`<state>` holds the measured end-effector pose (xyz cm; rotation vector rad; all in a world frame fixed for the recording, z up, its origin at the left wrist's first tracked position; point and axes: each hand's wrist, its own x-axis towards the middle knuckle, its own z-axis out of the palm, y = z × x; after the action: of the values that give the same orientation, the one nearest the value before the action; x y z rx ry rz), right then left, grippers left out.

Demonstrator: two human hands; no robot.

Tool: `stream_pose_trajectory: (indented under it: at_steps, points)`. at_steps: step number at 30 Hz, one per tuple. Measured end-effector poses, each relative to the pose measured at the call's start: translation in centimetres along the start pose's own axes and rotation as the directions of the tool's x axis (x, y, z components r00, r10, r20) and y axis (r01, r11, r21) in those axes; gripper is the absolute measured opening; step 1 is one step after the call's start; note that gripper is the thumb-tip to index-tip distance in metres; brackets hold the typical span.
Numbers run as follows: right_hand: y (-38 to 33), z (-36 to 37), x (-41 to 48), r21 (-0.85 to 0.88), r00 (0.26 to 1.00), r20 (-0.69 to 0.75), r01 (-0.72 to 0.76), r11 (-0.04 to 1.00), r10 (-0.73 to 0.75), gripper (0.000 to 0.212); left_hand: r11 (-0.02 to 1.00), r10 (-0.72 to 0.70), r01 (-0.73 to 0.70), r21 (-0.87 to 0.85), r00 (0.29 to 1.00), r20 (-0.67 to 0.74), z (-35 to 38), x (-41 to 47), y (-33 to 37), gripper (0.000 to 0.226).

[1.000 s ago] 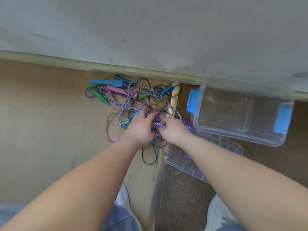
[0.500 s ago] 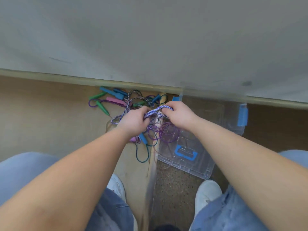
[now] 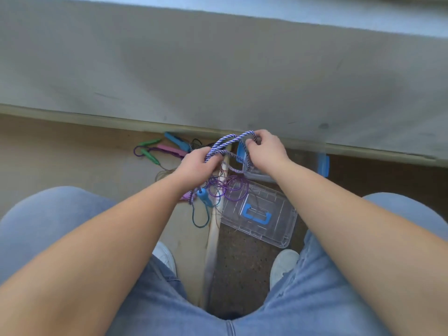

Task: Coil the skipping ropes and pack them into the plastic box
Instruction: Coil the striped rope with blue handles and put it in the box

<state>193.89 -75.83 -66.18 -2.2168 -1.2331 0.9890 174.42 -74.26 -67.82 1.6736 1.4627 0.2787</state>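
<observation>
On my feed: left hand [image 3: 197, 166], fingers closed round a bunch of the braided rope [image 3: 228, 141], blue-and-white twist, held up off the floor. Right hand [image 3: 265, 151], fingertips pinched on the same rope at the top of its loop, just above the box [image 3: 257, 174]. The rope arcs between the two hands, and a second strand of it hangs below in a slack curve. Box: clear plastic, blue latches, mostly hidden behind the right hand and forearm; I cannot tell what is in it. Lid [image 3: 261, 214]: clear, blue handle, flat on the dark floor just in front of the box. Thin purple rope [image 3: 230, 187]: loose tangle dangling under the left hand, partly over the lid's near corner. Other ropes [image 3: 167, 147]: green, pink and blue handles, lying on the tan mat near the wall, left of the hands. One blue handle [image 3: 203, 197] hangs below the left wrist. Denim knees frame the view at both sides.
</observation>
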Motion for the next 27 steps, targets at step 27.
stream_pose_trajectory:
  at_steps: [27]
  points:
    - [1.8, 0.2, -8.1, 0.139, 0.880, 0.471, -0.148, 0.979, 0.067, 0.033, 0.727, -0.080, 0.407, -0.554, 0.850, 0.520, 1.4, -6.0, 4.0, 0.054]
